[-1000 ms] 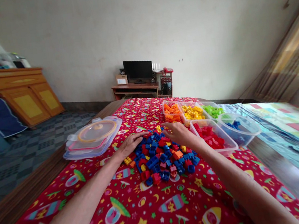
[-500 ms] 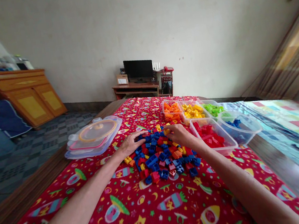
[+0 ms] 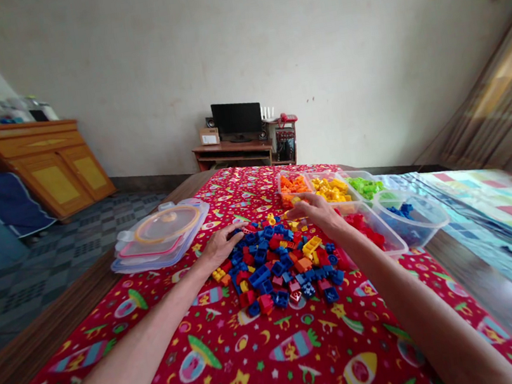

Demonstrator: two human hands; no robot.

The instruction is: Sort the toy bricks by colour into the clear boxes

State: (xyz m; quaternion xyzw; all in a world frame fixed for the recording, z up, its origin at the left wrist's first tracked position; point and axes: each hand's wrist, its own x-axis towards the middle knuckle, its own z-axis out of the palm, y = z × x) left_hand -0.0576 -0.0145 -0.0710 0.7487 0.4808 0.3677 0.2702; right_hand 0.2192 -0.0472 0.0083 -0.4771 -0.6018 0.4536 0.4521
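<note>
A heap of small toy bricks, mostly blue and red with a few yellow and orange, lies on a red cartoon-print tablecloth. My left hand rests at the heap's far left edge, fingers stretched flat against the blue bricks. My right hand hovers above the heap's far right side, close to the red-brick tub. Its fingers are drawn together in a pinch, and what they hold is hidden.
Clear tubs stand at the back right: orange bricks, yellow bricks, green bricks, and a round bowl of blue bricks. Stacked plastic lids lie at the left. The table's right edge borders a bed.
My right hand has lifted off the heap and moved back and right toward the tubs. A yellow brick now shows where it lay. My left hand has barely moved.
</note>
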